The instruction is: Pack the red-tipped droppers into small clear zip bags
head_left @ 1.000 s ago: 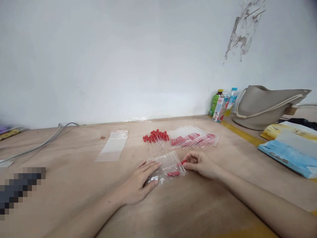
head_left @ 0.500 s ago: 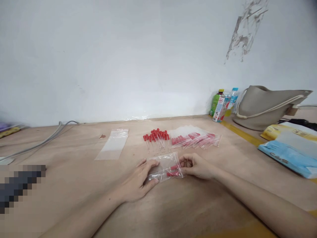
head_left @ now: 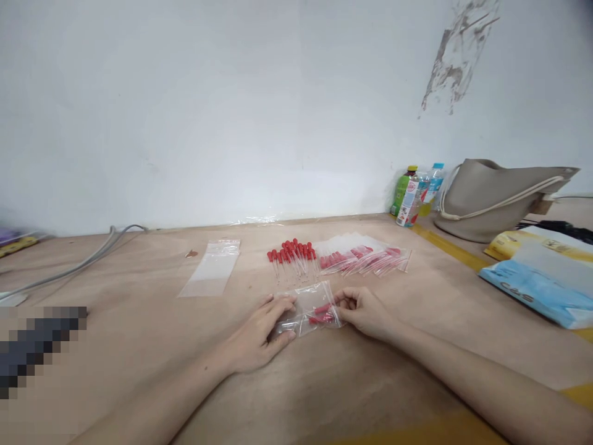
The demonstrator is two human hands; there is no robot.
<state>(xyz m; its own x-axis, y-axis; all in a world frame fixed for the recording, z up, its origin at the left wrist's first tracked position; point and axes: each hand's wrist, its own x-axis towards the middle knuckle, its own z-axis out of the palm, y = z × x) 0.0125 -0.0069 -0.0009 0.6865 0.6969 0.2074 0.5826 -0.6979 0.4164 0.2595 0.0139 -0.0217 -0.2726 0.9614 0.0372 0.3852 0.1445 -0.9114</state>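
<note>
A small clear zip bag point(head_left: 309, 307) lies flat on the wooden table point(head_left: 370, 383), with red-bulbed droppers inside near its right end. My left hand point(head_left: 259, 334) rests on the bag's left end and pins it down with thumb and fingers. My right hand point(head_left: 364, 311) is at the bag's right mouth, fingers curled and pinching its edge. Just behind the bag lies a loose bunch of red-bulbed glass droppers point(head_left: 293, 255), and to its right a spread of filled bags point(head_left: 365, 258).
A stack of empty clear bags point(head_left: 212, 269) lies at the left. Three drink bottles point(head_left: 414, 194) and a grey tote bag point(head_left: 495, 196) stand by the wall at the right, with blue and yellow packets point(head_left: 537, 272) nearer. A grey cable point(head_left: 74, 267) runs along the far left.
My right hand has pushed the red dropper it held into the bag and now grips the bag's mouth. My left hand has stayed on the bag.
</note>
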